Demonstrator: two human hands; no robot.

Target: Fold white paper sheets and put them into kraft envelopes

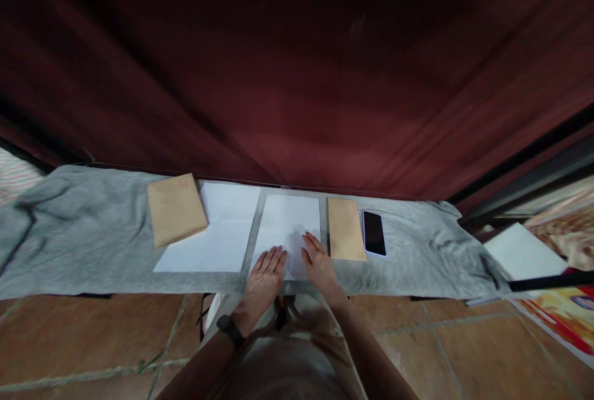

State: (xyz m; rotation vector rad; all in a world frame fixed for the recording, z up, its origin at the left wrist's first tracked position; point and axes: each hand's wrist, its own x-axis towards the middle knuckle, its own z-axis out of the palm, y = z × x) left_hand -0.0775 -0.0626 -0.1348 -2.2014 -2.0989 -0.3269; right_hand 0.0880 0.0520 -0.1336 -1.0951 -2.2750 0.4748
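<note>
Down at bottom centre, my left hand (266, 273) and right hand (316, 260) lie flat, fingers spread, gripping nothing, pressing the near edge of the white rectangular paper sheet (288, 223) on the grey cloth-covered tabletop (83, 245). Thin, floppy, easily creased, I judge; best pinched at a corner. Right of it lie a tan paper envelope (346, 228) and a black smartphone (374, 233).

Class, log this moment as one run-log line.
left hand: flat on white sheet | right hand: flat on same sheet | envelope, phone right of it
</note>
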